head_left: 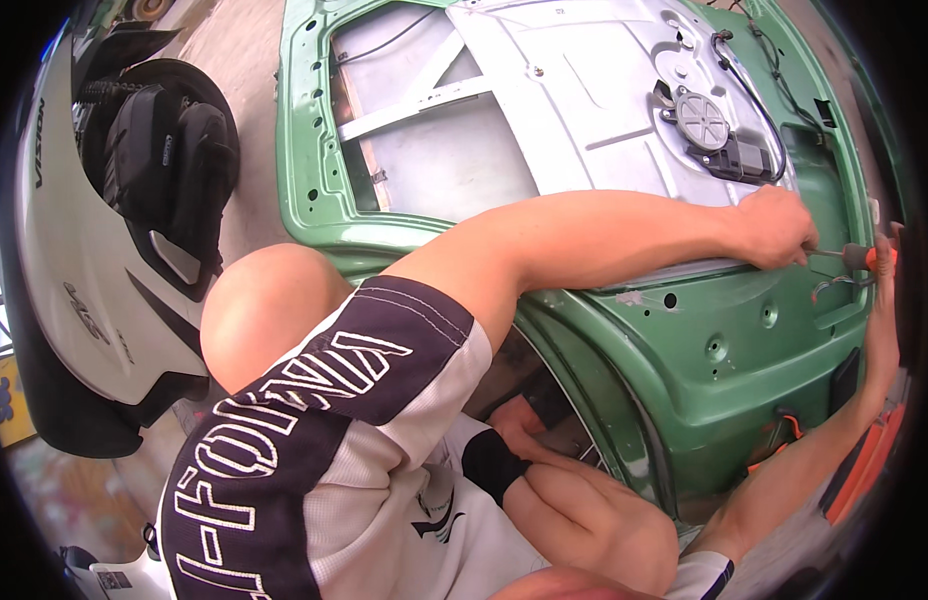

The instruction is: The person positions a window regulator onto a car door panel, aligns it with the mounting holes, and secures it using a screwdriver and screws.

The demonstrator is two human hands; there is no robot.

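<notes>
- We have the screwdriver [858, 257] near the right edge of the view, over the green door's far corner, its orange handle to the right and its thin shaft pointing left
- Our left hand [776, 228] is curled closed, its fingertips around the left end of the shaft, so the tip is hidden from us
- Our right hand [886, 262] is at the orange handle, touching it, but it sits at the dark rim and we cannot tell how tightly its fingers close
- Just below the shaft we see thin wires [834, 284] against the door [624, 350]
- Our left forearm crosses the lower part of the grey panel [574, 110] fixed to the door
- Above our left hand, on that panel, is a round motor [704, 120], with a black cable [767, 95] curving beside it
- Lower right, beyond our right forearm, we see a red-orange object [864, 462]
- At left, well apart from the door, is a white and black motorbike [79, 300], near our bare knee [274, 300]
</notes>
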